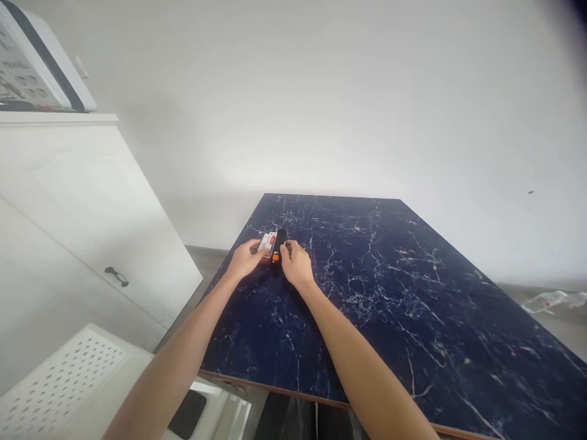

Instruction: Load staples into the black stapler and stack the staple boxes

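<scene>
Near the left side of the blue marbled table, my left hand (246,258) holds a small white-and-red box (268,243) by its left side, thumb on top. Close beside it on the right stands a slim black oblong item with an orange patch (277,243); it resembles a stapler, but its kind is not clear. My right hand (296,261) grips this black item from the right, thumb against its near part. The two things are side by side and seem to touch. Fingertips at their outer sides are partly hidden.
The dark blue table (367,275) with white veins stretches to the right and towards the wall. A white cabinet (82,201) stands at the left, with a large box (36,61) on top. Below it is a white perforated panel (68,373). Clear plastic (553,300) lies beyond the right edge.
</scene>
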`<state>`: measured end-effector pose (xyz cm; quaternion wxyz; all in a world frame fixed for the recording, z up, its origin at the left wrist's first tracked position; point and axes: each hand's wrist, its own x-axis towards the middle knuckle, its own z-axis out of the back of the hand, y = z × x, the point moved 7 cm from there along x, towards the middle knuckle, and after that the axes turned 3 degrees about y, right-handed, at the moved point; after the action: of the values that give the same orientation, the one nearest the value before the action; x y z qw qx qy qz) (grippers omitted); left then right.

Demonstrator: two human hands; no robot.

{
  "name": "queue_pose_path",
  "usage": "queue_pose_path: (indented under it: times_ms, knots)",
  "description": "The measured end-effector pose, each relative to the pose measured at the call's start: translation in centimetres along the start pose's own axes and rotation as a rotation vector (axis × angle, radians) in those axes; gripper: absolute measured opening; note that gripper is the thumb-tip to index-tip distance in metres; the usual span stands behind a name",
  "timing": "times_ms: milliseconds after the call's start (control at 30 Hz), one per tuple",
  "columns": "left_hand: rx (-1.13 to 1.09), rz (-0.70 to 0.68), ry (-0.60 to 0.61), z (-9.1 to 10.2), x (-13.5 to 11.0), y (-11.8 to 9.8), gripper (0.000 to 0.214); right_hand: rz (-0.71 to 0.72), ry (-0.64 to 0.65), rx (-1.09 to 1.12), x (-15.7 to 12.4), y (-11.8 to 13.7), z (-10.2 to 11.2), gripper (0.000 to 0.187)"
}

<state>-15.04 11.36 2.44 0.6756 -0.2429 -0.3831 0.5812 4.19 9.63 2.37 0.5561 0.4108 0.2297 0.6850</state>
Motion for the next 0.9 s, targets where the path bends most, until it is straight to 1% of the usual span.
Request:
queue_pose_path:
  times_ms: [100, 133, 200, 267, 333, 367, 433, 500, 600, 700, 800, 867, 900]
  knots:
    - [-0.133, 0.000, -0.145, 1.2, 0.0, 0.1, 0.039, 0.028, -0.008, 0.049, -0.1, 0.1, 0.1, 0.038]
    - [-0.170, -0.001, -0.175, 1.5, -0.1, 0.1, 0.039, 0.055, -0.025, 0.069, -0.2, 0.2, 0.3, 0.040]
    - [-0.237, -0.007, -0.181, 1.7, -0.2, -0.3, 0.040, 0.123, -0.070, 0.122, -0.5, 0.6, 0.8, 0.050]
    - [-0.304, -0.027, -0.140, 1.4, -0.5, -1.1, 0.042, 0.192, -0.093, 0.206, -0.8, 1.3, 1.4, 0.058]
    - [-0.368, -0.070, -0.093, 0.9, -0.8, -2.1, 0.042, 0.232, -0.062, 0.318, -1.0, 1.8, 1.5, 0.063]
    - [-0.392, -0.094, -0.074, 0.6, -1.0, -2.6, 0.041, 0.229, -0.034, 0.376, -1.1, 1.9, 1.4, 0.062]
    - [-0.454, -0.114, -0.028, 0.0, -1.4, -3.4, 0.037, 0.177, -0.003, 0.487, -0.9, 1.6, 1.2, 0.056]
    - [-0.567, -0.096, 0.061, -0.8, -1.6, -3.8, 0.039, 0.106, -0.023, 0.610, -0.8, 0.8, 1.3, 0.048]
    - [-0.726, -0.060, 0.196, -1.5, -1.9, -4.1, 0.047, 0.023, -0.040, 0.807, -0.6, -0.2, 1.3, 0.047]
    - [-0.715, -0.025, 0.229, -1.6, -1.9, -3.8, 0.051, -0.042, 0.007, 0.912, -0.8, -0.5, 1.0, 0.049]
    - [-0.633, -0.020, 0.223, -1.7, -1.9, -3.8, 0.051, -0.054, 0.013, 0.917, -1.0, -0.7, 1.3, 0.049]
    - [-0.506, -0.063, 0.136, -1.4, -2.1, -4.1, 0.045, -0.065, -0.029, 0.870, -1.1, -1.4, 2.2, 0.049]
    - [-0.390, -0.100, 0.076, -1.3, -2.2, -4.5, 0.042, -0.075, -0.063, 0.820, -1.1, -2.0, 2.9, 0.049]
